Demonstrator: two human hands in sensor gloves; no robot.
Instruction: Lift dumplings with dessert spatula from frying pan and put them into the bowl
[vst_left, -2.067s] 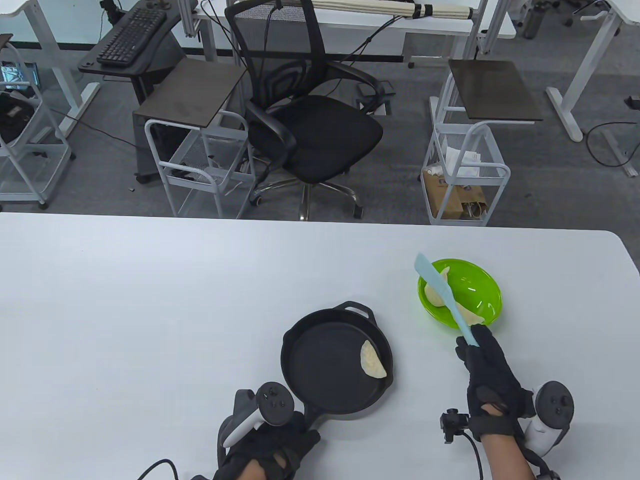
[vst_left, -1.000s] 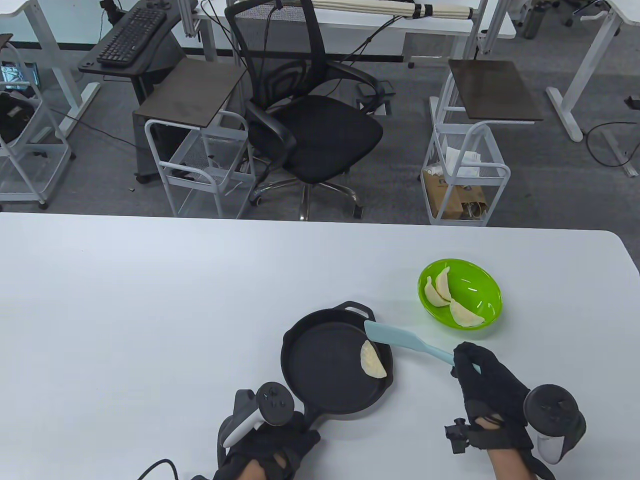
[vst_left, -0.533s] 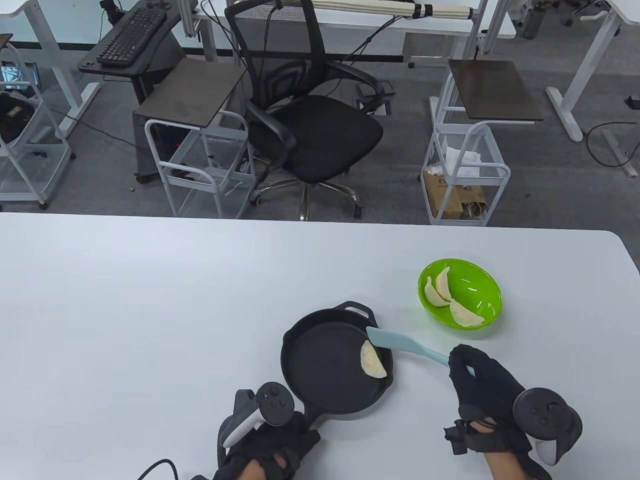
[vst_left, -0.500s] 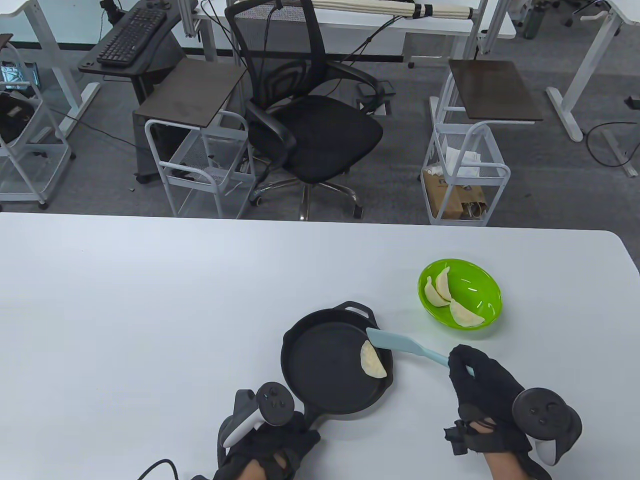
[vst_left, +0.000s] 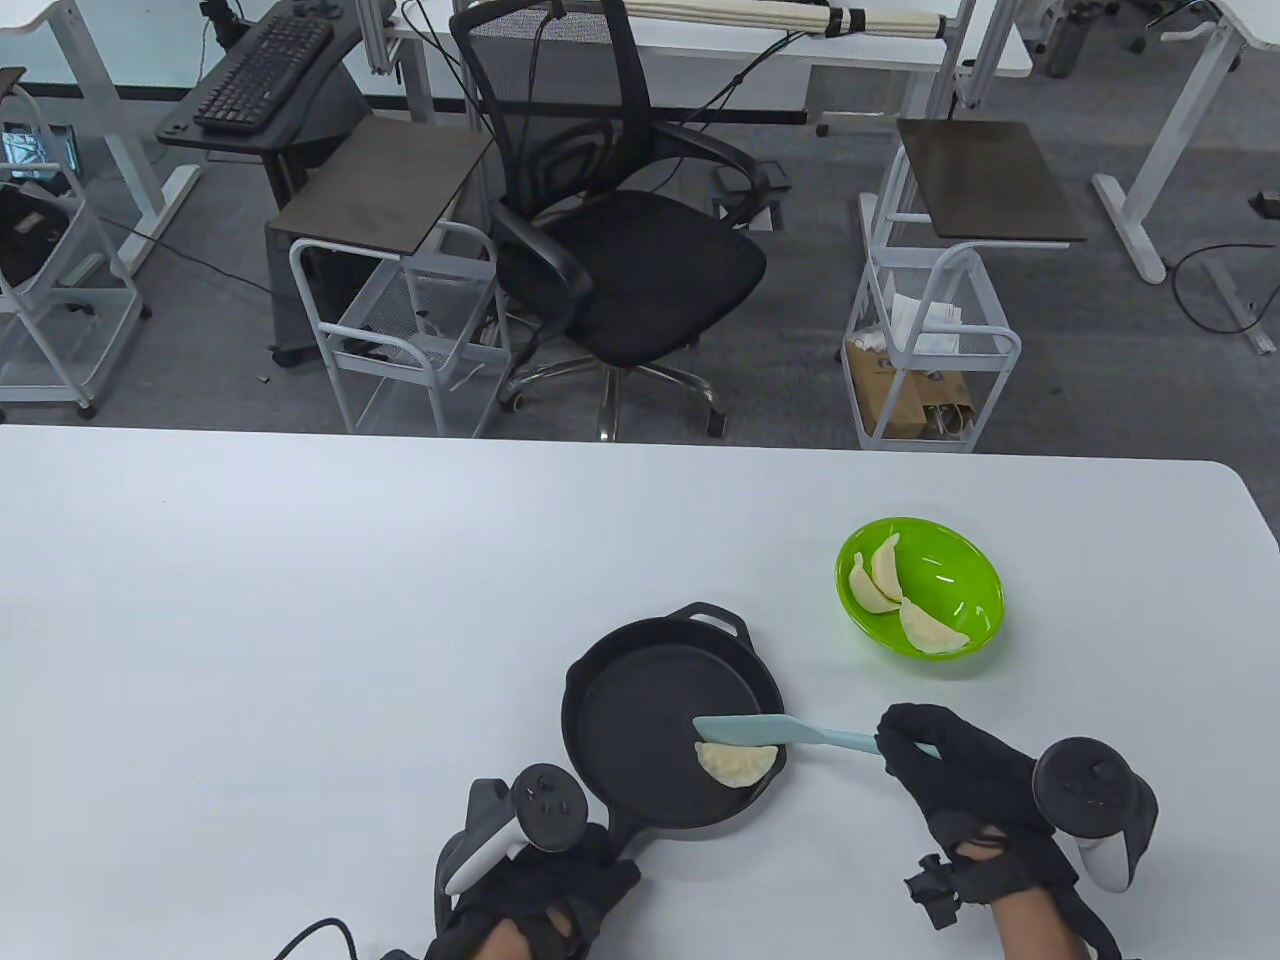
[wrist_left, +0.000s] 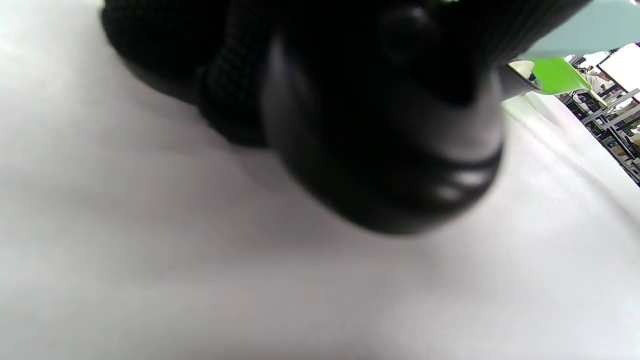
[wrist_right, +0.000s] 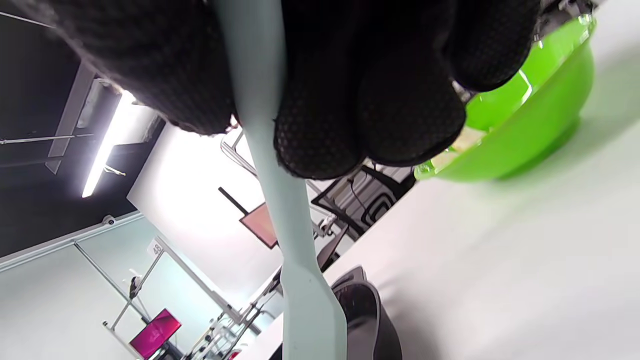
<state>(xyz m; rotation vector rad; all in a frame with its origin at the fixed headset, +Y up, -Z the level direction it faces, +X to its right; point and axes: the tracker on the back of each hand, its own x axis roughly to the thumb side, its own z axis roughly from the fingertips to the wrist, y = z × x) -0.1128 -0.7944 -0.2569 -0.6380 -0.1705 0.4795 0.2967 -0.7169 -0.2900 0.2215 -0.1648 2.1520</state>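
The left hand (vst_left: 540, 885) grips the frying pan (vst_left: 640, 700) handle, probably to steady it. The right hand (vst_left: 960, 780) grasps the dessert spatula (vst_left: 765, 732), blade against the last dumpling (vst_left: 737, 762). The bowl (vst_left: 960, 570) waits at far right.

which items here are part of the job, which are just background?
In the job: frying pan, last dumpling in pan, dessert spatula in right hand, green bowl holding three dumplings, left hand on pan handle.

Background: office chair, keyboard, wire carts.
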